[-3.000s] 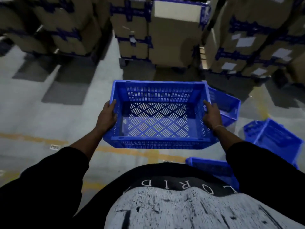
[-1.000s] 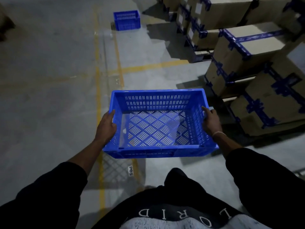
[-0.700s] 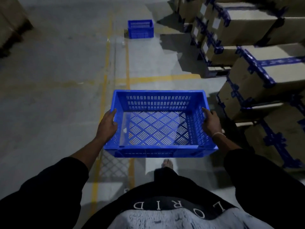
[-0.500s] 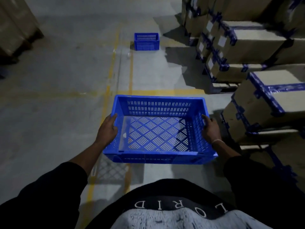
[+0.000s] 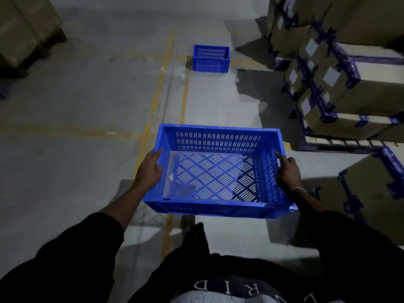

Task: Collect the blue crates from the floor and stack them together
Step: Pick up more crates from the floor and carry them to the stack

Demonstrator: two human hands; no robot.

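We see cardboard boxes (image 5: 358, 84) bound with blue tape stacked at the right, more cartons (image 5: 24, 29) upper left, yellow floor lines (image 5: 161, 84) between them.

held crate (image 5: 218, 206) empty; another (image 5: 211, 59) floored.

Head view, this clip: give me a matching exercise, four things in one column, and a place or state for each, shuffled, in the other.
Things:
1. Blue slotted plastic crate in the hands
2. Second blue slotted plastic crate
3. Left hand
4. Brown cardboard boxes with blue strapping

Places or states:
A. Stacked along the right side
B. Gripping the carried crate's left wall
C. Held off the floor, empty
D. Standing on the floor ahead, beside the yellow floor lines

Pairs: 1-C, 2-D, 3-B, 4-A
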